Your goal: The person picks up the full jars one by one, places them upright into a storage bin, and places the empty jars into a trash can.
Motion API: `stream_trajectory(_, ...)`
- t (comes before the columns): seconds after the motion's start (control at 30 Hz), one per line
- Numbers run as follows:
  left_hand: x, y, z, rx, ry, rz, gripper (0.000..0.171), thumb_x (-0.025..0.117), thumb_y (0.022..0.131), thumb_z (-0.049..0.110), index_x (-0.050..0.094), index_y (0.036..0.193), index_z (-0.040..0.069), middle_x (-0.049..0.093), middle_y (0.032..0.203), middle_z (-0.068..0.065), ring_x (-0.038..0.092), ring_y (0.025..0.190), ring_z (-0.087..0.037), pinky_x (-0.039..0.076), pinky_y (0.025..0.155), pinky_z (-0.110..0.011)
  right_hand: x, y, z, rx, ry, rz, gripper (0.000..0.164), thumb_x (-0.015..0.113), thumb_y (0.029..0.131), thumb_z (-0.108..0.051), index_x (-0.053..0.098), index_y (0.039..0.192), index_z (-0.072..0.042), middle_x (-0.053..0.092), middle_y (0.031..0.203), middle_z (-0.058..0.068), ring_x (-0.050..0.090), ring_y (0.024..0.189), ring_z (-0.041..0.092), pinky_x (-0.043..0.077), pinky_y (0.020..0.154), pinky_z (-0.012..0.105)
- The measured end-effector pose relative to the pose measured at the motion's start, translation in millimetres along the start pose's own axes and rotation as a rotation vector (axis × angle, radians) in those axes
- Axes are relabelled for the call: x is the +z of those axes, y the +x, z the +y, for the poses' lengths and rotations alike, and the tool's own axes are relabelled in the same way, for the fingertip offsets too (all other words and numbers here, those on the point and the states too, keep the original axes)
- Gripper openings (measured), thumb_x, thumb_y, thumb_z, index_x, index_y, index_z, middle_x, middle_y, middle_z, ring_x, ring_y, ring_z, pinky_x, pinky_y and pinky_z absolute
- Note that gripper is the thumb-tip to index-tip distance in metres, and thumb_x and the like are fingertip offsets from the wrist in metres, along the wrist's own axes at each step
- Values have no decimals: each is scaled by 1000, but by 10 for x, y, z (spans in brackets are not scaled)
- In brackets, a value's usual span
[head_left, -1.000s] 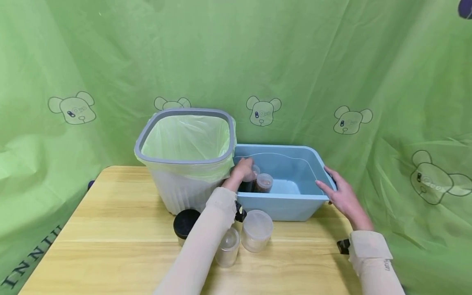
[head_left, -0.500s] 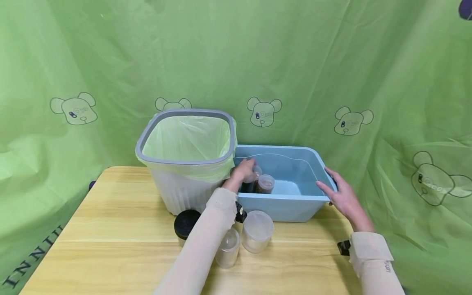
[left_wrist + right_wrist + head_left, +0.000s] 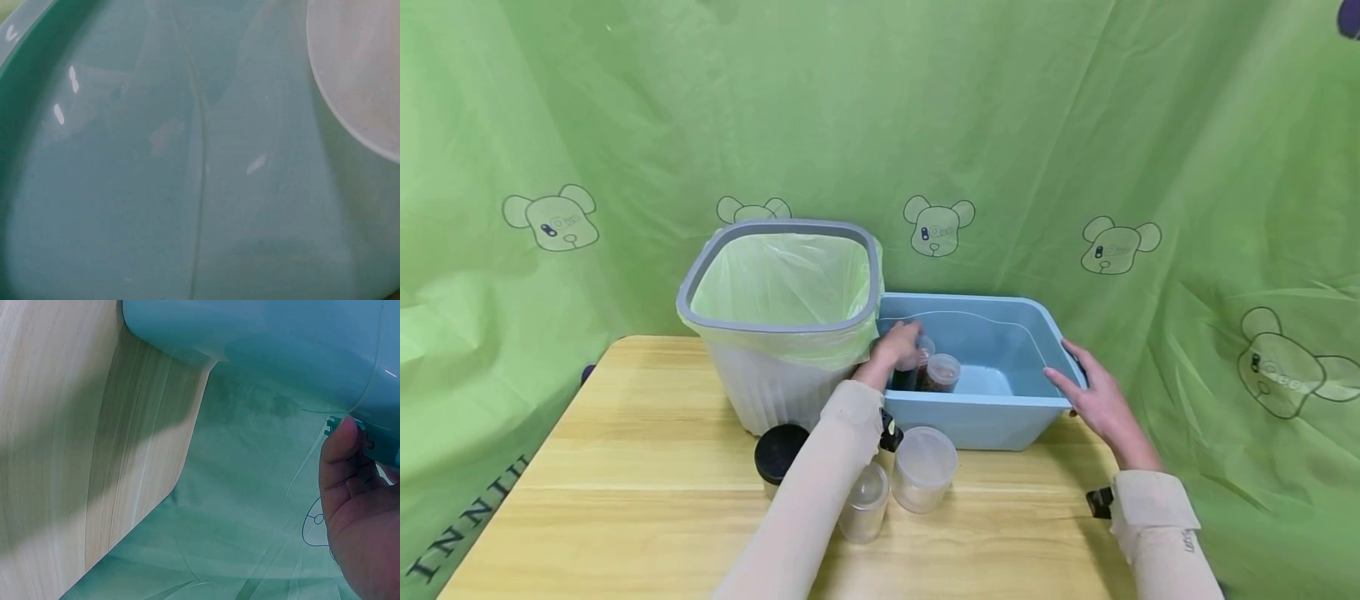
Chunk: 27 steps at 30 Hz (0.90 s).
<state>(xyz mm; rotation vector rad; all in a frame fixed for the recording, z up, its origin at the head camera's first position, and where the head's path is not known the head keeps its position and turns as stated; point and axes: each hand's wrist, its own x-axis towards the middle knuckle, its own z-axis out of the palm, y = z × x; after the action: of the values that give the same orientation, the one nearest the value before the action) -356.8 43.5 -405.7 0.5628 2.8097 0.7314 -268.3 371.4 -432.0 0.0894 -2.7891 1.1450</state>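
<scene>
My left hand (image 3: 897,346) curls over an upright jar (image 3: 916,360) at the left end of the blue basin (image 3: 977,412), frame centre, while my right hand (image 3: 1093,398), fingers relaxed, rests on its right rim.

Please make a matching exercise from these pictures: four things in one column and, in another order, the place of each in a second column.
Things:
1. black-lidded jar
2. left hand
3. right hand
4. waste bin

Places:
a. on the right rim of the blue tub
b. inside the blue tub, on a jar
c. left of the blue tub
d. on the table, in front of the waste bin

Pairs: 1-d, 2-b, 3-a, 4-c
</scene>
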Motion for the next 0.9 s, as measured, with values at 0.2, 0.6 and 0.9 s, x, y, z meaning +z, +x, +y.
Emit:
stream_trajectory(0.2,-6,21,-8,12,26,4,46,53,105,13,48,150,3,51,154,-16,40,149,-29,38,122,-35,9,15,2,5,7,-9,82,55,104,-50,17,167,-14,42,145,40,57,107,46,58,64,36)
stream_trajectory(0.6,-56,-165,158,48,-25,169,71,72,96,14,39,159,11,42,158,-15,51,139,-34,42,120,-42,2,28,-3,5,4,-14,82,55,105,-50,16,167,-12,42,144,40,57,105,46,57,62,34)
stream_trajectory(0.9,-79,-678,248,239,55,240,62,70,100,27,46,156,15,54,150,-8,58,128,-26,50,110,-42,9,15,-19,17,15,-20,83,54,105,-51,15,167,-13,40,145,41,57,106,46,58,63,35)
